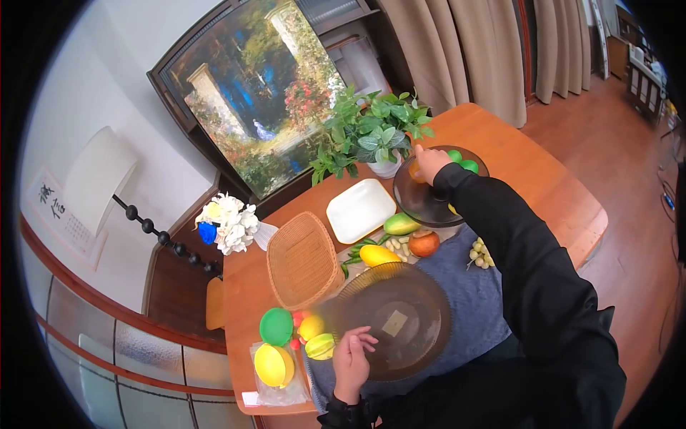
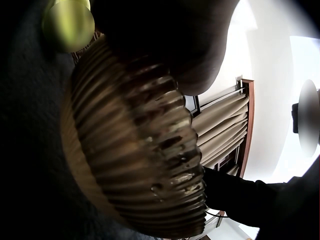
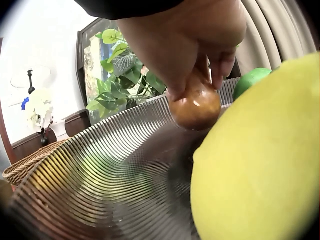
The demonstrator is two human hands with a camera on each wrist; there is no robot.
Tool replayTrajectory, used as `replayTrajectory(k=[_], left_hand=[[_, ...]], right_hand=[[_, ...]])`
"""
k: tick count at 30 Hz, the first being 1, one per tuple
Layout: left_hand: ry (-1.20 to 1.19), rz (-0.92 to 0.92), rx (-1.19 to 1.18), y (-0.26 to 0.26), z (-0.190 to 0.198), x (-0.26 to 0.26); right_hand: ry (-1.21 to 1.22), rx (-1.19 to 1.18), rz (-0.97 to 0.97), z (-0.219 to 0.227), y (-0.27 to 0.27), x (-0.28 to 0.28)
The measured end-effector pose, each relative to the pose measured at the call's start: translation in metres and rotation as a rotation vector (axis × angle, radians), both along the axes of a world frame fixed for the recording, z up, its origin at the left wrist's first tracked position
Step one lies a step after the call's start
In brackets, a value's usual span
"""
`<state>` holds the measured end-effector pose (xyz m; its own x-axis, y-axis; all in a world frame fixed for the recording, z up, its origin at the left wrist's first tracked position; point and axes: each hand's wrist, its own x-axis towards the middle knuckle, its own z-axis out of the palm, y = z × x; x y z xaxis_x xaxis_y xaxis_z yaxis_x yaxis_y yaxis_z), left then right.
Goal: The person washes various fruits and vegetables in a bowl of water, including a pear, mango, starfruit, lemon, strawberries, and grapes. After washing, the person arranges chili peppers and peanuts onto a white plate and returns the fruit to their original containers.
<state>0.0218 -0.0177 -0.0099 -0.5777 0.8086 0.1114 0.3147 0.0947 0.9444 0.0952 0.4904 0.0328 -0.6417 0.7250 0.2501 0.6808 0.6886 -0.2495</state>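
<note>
My right hand (image 1: 433,164) reaches over the far dark glass bowl (image 1: 429,207). In the right wrist view the fingers pinch a glossy orange-brown round fruit (image 3: 195,105) from above, inside the ribbed bowl (image 3: 100,170). A large yellow fruit (image 3: 265,155) fills the right foreground, with a green one (image 3: 252,80) behind. My left hand (image 1: 352,361), fingers loosely bent, is at the left edge of the near brown glass bowl (image 1: 421,336), which has a pale label inside. The left wrist view shows that hand dark above the ribbed bowl (image 2: 130,145); contact is unclear.
A wicker basket (image 1: 304,261), white tray (image 1: 361,211) and potted plant (image 1: 379,129) stand beyond the near bowl. Between the bowls lie a papaya (image 1: 401,224), mango (image 1: 379,255) and red-orange fruit (image 1: 424,244). Green (image 1: 276,327) and yellow (image 1: 274,365) bowls sit left; grapes (image 1: 481,254) lie right.
</note>
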Motion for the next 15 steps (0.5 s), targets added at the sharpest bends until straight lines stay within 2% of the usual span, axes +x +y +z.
replayTrajectory(k=[7, 15], left_hand=[[-0.006, 0.007, -0.010, 0.0001, -0.0009, -0.0006], [-0.019, 0.023, 0.015, -0.0004, -0.0037, -0.0002]], right_hand=[[-0.031, 0.045, -0.086, 0.0031, 0.0015, -0.0005], [-0.021, 0.054, -0.013, 0.0031, 0.0030, 0.0090]])
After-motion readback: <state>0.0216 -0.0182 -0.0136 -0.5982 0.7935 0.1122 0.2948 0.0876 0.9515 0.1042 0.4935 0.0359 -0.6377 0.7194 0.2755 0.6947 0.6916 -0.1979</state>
